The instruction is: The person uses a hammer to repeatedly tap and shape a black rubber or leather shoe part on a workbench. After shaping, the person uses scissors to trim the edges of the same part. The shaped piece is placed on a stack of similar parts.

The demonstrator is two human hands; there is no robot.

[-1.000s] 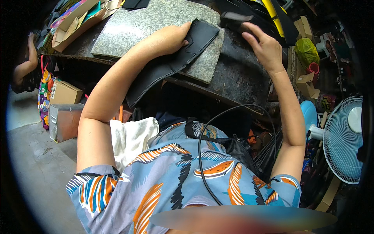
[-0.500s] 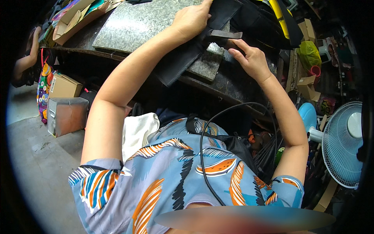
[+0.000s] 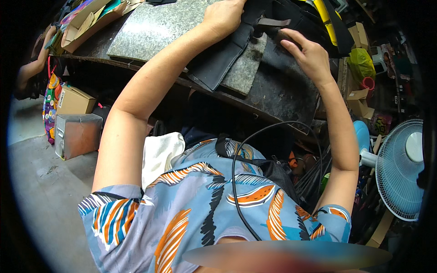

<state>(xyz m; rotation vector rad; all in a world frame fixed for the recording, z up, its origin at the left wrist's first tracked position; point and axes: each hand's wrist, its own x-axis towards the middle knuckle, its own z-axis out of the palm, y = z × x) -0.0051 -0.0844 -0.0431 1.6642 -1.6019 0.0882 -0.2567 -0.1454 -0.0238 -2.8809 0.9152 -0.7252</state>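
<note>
My left hand [image 3: 225, 18] is closed at the top edge of the view on a black leather-like piece [image 3: 217, 68]; its fingertips are partly cut off. The piece has stitched-looking edges, and its near end hangs past the bench edge. It lies partly over a small grey stone slab [image 3: 248, 68]. To the right, my right hand [image 3: 309, 57] is closed round the dark handle of a hammer [image 3: 274, 22]. The narrow metal head is above the black piece, near the slab; whether it touches is unclear.
A large speckled stone slab [image 3: 154, 32] lies on the dark bench [image 3: 282, 91], beside an open cardboard tray [image 3: 75, 36]. Black and yellow material [image 3: 325, 20] is at the far right. A white-blue fan [image 3: 400, 168] stands right. Another person's arm [image 3: 34, 68] shows left.
The hammer and my right hand have moved up and to the right. The black piece's near end has shifted right, and more of the small slab shows.
</note>
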